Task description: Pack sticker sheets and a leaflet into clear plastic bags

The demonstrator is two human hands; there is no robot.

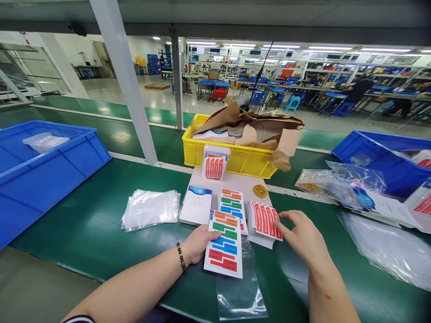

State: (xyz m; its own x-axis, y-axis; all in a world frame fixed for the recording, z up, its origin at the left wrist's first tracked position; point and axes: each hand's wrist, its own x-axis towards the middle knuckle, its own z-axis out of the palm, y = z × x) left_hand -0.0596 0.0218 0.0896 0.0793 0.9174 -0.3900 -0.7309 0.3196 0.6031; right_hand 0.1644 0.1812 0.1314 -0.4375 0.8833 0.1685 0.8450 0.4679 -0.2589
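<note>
My left hand (200,242), a beaded bracelet at its wrist, grips a sticker sheet (223,246) printed with orange, green, blue and red shapes, thumb on top. Under that sheet a clear plastic bag (239,287) lies on the bench. My right hand (301,233) is at the edge of a stack of red label sheets (266,220), thumb and forefinger at the top sheet's right side. Behind the held sheet is a stack of coloured sticker sheets (233,204). A stack of white booklets (198,204) with blue tops lies left of it.
Clear bags (151,208) are piled at left, more bags (387,251) at right. A yellow crate (232,163) with brown paper stands behind a bagged red label pack (214,166). Blue crates (54,179) flank the bench. Rubber bands (260,191) lie on the white board.
</note>
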